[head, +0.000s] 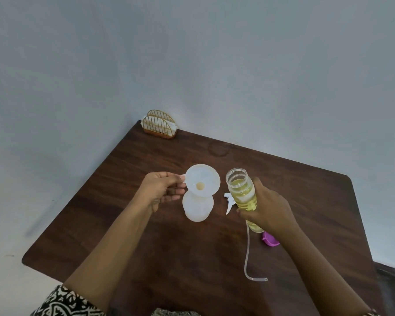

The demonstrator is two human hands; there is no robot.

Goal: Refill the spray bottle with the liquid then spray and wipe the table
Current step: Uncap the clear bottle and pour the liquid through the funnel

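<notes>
Pinching funnel (203, 179) atop spray bottle (197, 212), left hand (162, 188); right hand (268, 210) wrapped round yellow-liquid bottle (241, 190).

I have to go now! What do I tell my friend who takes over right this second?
Left hand pinches the funnel by its tab; the funnel sits in the white spray bottle, upright on the table.
Right hand grips the open liquid bottle, tilted toward the funnel.
The spray head and its tube lie on the table between them; the purple cap lies by the right wrist.
Done: head off, cap off, funnel in.
Left: pour, screw head back, spray, wipe.
</notes>
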